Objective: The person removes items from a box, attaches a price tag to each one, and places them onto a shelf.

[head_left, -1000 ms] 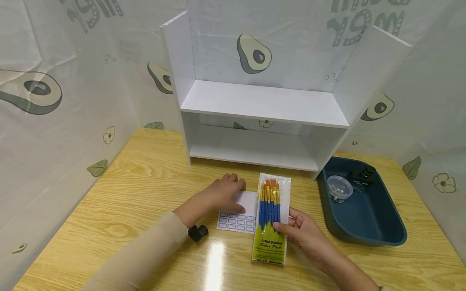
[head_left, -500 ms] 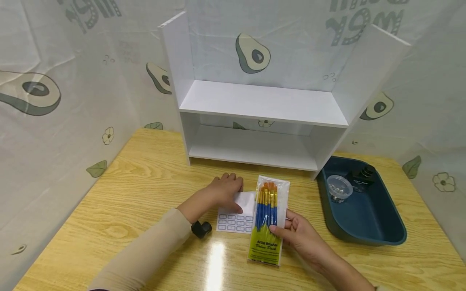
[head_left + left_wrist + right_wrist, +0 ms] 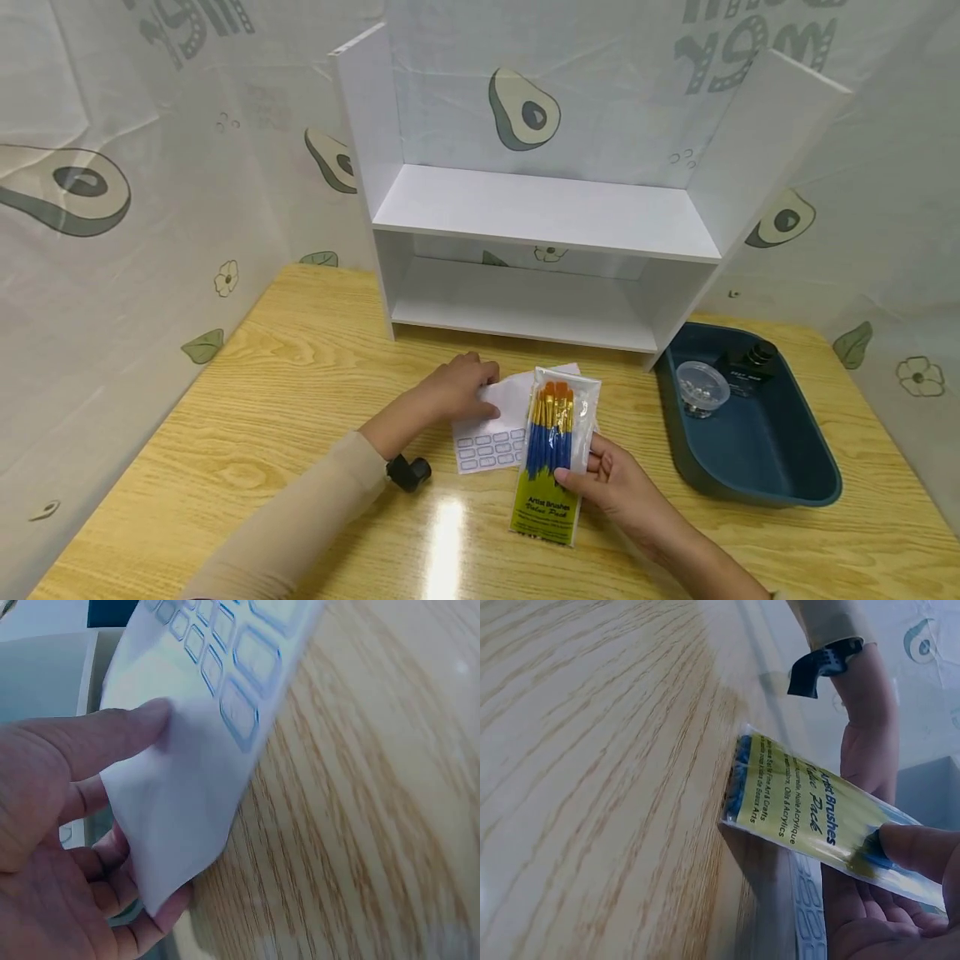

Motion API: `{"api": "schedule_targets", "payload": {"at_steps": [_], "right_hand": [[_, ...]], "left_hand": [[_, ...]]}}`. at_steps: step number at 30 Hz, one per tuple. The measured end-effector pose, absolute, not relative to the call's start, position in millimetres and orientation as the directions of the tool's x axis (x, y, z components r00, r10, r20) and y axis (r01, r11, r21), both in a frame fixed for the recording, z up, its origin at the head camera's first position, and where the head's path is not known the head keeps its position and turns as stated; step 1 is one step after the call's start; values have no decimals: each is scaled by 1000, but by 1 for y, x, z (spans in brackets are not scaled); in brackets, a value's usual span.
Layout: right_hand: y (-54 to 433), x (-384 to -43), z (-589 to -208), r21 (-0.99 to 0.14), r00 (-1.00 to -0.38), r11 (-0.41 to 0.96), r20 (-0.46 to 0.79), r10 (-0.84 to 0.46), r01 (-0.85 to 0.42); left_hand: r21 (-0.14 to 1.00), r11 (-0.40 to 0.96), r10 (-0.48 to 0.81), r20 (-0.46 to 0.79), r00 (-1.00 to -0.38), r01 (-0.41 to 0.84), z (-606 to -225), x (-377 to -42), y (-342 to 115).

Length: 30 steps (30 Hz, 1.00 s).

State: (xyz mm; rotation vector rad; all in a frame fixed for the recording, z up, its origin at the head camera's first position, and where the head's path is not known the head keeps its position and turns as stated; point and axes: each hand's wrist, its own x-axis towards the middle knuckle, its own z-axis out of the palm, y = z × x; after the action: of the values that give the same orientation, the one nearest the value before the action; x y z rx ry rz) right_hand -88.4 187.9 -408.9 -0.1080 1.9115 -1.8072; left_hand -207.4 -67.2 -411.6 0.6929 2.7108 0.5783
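My right hand (image 3: 626, 492) pinches a clear packet of paintbrushes (image 3: 550, 454) near its right edge, thumb on the front. Blue handles, gold ferrules and orange tips show through the plastic; the yellow-green lower part reads "Artist Brushes Value Pack". My left hand (image 3: 457, 392) holds a white sheet (image 3: 491, 446) printed with rows of small outlined label boxes. In the left wrist view the thumb lies on top of the sheet (image 3: 180, 787) and the fingers curl beneath it, its edge lifted and bent. The packet covers part of the sheet in the head view.
A white two-tier shelf (image 3: 543, 214) stands behind the hands. To the right, a dark blue bin (image 3: 780, 450) holds a round clear tub (image 3: 701, 387) and a black box with a black-capped item (image 3: 761, 354). A patterned sheet hangs around the wooden table (image 3: 300, 392).
The white sheet has turned and slid in the left hand, so its far corner now shows behind the packet's top. The right hand and packet have shifted slightly left.
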Motion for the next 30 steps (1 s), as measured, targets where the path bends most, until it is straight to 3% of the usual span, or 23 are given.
{"api": "schedule_targets", "payload": {"at_steps": [14,30], "right_hand": [[184,-91,-412,-960,-896,189,-265,-357,209],[178,-94,-419,-947,-914,273,-255,-316,170]], "left_hand": [[662,657,503,-28,-864,361,-388,-209,-90],[687,586,434,182,-882,430,-354,-203,-113]]}}
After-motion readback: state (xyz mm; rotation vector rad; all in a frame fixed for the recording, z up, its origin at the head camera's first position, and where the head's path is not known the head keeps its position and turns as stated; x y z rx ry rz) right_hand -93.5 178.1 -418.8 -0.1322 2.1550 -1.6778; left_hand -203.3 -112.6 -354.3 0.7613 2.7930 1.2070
